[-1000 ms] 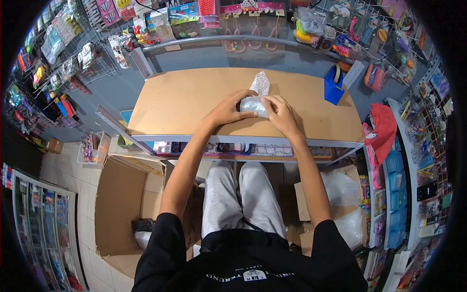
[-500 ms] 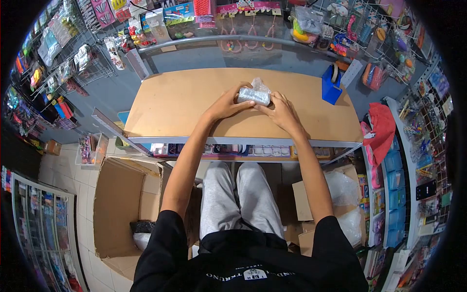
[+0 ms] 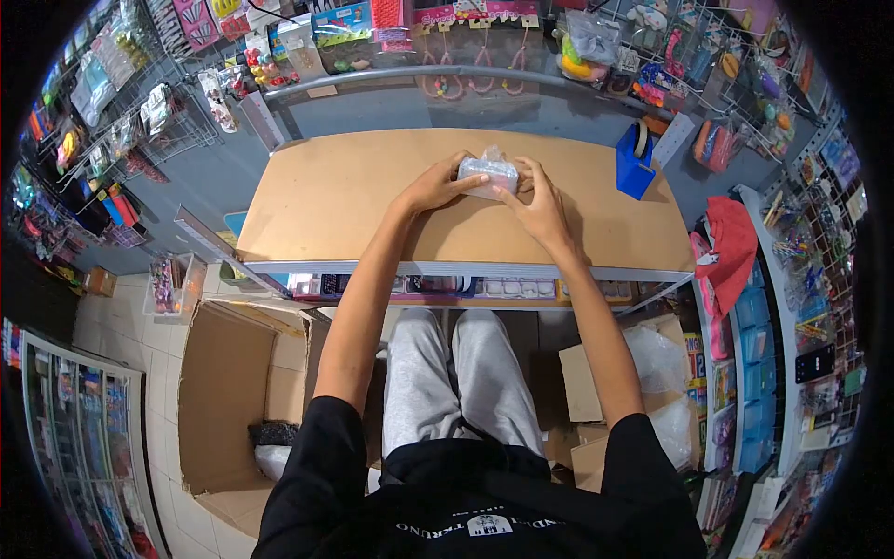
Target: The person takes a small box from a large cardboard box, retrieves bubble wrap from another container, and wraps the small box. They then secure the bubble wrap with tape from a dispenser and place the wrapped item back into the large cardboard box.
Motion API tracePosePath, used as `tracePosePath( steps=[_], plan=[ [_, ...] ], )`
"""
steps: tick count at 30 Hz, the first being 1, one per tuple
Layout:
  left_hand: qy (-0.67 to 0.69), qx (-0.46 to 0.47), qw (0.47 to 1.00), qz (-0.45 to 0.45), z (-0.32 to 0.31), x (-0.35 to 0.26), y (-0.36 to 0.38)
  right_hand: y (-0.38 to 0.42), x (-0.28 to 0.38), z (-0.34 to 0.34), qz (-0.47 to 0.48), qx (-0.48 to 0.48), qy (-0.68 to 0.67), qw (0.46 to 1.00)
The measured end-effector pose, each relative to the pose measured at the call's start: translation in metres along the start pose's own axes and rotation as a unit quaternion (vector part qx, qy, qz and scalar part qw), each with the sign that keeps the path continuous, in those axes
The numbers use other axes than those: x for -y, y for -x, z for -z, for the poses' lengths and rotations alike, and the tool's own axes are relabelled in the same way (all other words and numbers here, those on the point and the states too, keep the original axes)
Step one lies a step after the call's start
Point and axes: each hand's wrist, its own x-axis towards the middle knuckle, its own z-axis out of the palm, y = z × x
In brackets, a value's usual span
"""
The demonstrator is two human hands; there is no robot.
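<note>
Above the wooden tabletop (image 3: 345, 200), a small silvery-white package in clear plastic wrap (image 3: 490, 175) is held between both hands. My left hand (image 3: 438, 184) grips its left end, thumb laid along the front. Fingers of my right hand (image 3: 538, 203) are curled at its right end, with the thumb near the lower edge. Loose clear wrap sticks up at the package's top. What lies inside the wrapping cannot be made out.
A blue tape dispenser (image 3: 635, 163) stands at the table's right end. An open cardboard box (image 3: 223, 401) is on the floor at left. A red cloth (image 3: 728, 244) hangs at right. Packaged goods hang on the wall racks.
The package has turned in my hands and shows a whiter face. My left thumb now lies across its front, and my right fingers have shifted slightly up.
</note>
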Motion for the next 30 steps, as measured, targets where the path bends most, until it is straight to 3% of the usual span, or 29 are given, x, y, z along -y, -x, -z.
tracePosePath(
  steps=[5,8,11,14,17,20,23,26,29,30],
  plan=[
    [0.017,-0.021,1.000,-0.010,-0.004,0.002,-0.001,0.001,-0.010,-0.002,-0.022,0.043,-0.032,0.998],
    [0.023,-0.029,0.998,-0.041,-0.006,0.010,-0.004,0.004,0.000,0.000,-0.072,0.016,-0.002,0.997],
    [0.030,-0.023,0.998,-0.059,-0.005,0.008,-0.003,0.004,-0.016,-0.006,-0.132,-0.002,-0.155,0.979],
    [0.044,-0.007,0.997,-0.066,-0.003,0.004,0.000,0.000,-0.004,0.005,-0.130,-0.023,-0.013,0.991],
    [0.047,-0.006,0.996,-0.076,-0.003,0.008,0.002,-0.005,-0.012,0.008,-0.188,0.029,-0.050,0.980],
    [0.024,-0.011,0.997,-0.078,-0.003,0.001,0.007,-0.009,-0.052,0.004,-0.082,0.117,-0.142,0.979],
    [-0.014,-0.017,0.997,-0.071,-0.005,0.005,0.003,-0.021,-0.067,0.006,-0.051,0.167,-0.102,0.979],
    [-0.040,-0.031,0.996,-0.070,-0.006,0.006,0.000,-0.034,-0.068,0.008,-0.126,0.173,-0.079,0.974],
    [-0.068,-0.049,0.992,-0.095,-0.006,0.014,-0.007,-0.033,-0.089,0.004,-0.142,0.121,-0.196,0.963],
    [-0.081,-0.048,0.991,-0.095,-0.005,0.016,-0.010,-0.030,-0.078,0.007,-0.136,0.111,-0.168,0.970]
  ],
)
